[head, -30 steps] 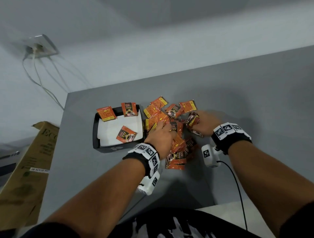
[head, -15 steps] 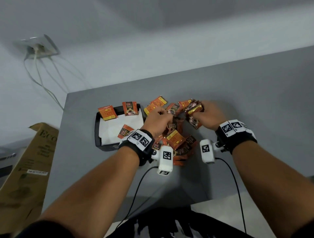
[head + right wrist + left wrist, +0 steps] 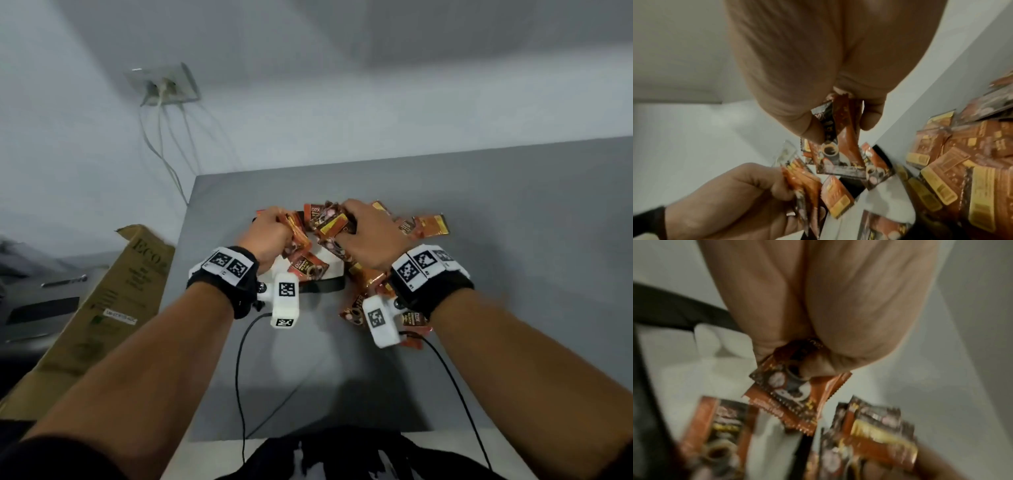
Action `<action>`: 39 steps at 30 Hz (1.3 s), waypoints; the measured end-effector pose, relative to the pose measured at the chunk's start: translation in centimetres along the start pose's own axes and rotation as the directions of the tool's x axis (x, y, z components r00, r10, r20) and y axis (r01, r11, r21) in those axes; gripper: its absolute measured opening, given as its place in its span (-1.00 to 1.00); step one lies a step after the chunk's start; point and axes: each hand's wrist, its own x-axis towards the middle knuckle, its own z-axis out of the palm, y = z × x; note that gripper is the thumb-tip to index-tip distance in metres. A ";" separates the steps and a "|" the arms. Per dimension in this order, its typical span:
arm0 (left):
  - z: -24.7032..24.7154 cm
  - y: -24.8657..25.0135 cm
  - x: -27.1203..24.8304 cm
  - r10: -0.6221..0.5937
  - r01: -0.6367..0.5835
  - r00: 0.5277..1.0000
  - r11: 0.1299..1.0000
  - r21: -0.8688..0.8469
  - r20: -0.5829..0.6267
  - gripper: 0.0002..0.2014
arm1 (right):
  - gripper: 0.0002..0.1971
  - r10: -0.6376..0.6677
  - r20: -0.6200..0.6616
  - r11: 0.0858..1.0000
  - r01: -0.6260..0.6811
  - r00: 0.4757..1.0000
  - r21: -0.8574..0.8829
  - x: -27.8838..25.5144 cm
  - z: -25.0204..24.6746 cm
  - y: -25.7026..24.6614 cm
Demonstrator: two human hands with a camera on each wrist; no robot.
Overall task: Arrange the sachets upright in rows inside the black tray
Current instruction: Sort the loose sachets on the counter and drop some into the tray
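Observation:
Both hands hover over the black tray (image 3: 325, 284), which has a white paper lining (image 3: 334, 265). My left hand (image 3: 270, 233) grips a small bunch of orange sachets (image 3: 298, 229), seen edge-on in the right wrist view (image 3: 803, 183). My right hand (image 3: 363, 233) pinches a few more sachets (image 3: 329, 221) between thumb and fingers (image 3: 838, 129). One sachet (image 3: 306, 269) lies flat on the lining. A loose pile of sachets (image 3: 373, 284) sits on the grey table to the right of the tray, partly hidden by my right wrist.
A cardboard box (image 3: 102, 308) leans beside the table's left edge. A wall socket with white cables (image 3: 164, 89) hangs on the wall behind. Black camera cables (image 3: 239, 359) trail over the near part of the grey table (image 3: 513, 240).
Both hands have lifted off the pile with sachets in them and moved left, over the tray. The head view has shifted, so the tray now sits nearer the middle.

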 end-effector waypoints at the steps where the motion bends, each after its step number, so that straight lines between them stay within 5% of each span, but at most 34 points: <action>1: -0.6 -0.6 0.1 0.030 -0.030 1.000 0.990 0.139 0.004 -0.69 | -0.70 -0.014 0.023 1.000 0.014 1.000 -0.023 0.3 0.8 -0.5; 6: -2.1 -3.4 -0.1 0.146 -0.147 0.988 0.783 0.604 0.052 -0.78 | -0.74 -0.039 0.163 0.947 0.089 0.986 -0.309 1.7 4.5 -1.4; 11: -2.5 -4.6 0.2 0.095 -0.173 0.985 0.639 0.749 0.146 -0.66 | -0.68 0.005 0.293 0.829 0.160 0.956 -0.536 1.7 6.2 -1.6; 19: -2.7 -5.6 0.2 0.113 -0.348 0.937 0.411 0.842 0.332 -0.58 | -0.49 0.079 0.441 0.806 0.203 0.894 -0.555 1.3 7.5 -2.0; 21: -2.7 -5.8 0.2 0.131 -0.390 0.920 0.404 0.827 0.370 -0.54 | -0.46 0.099 0.435 0.821 0.174 0.895 -0.544 2.0 7.4 -2.5; 25: -2.7 -6.3 0.1 0.202 -0.438 0.899 0.412 0.799 0.389 -0.60 | -0.71 0.124 0.432 0.842 0.135 0.893 -0.522 3.3 7.2 -2.9; 32: -2.8 -7.5 -0.2 0.271 -0.455 0.889 0.447 0.770 0.369 -0.55 | -0.63 0.210 0.482 0.879 0.051 0.851 -0.473 4.3 7.4 -3.0; 39: -3.3 -7.4 0.0 0.199 -0.393 0.919 0.525 0.755 0.340 -0.66 | -0.75 0.032 0.388 0.926 0.119 0.921 -0.359 4.1 6.9 -2.4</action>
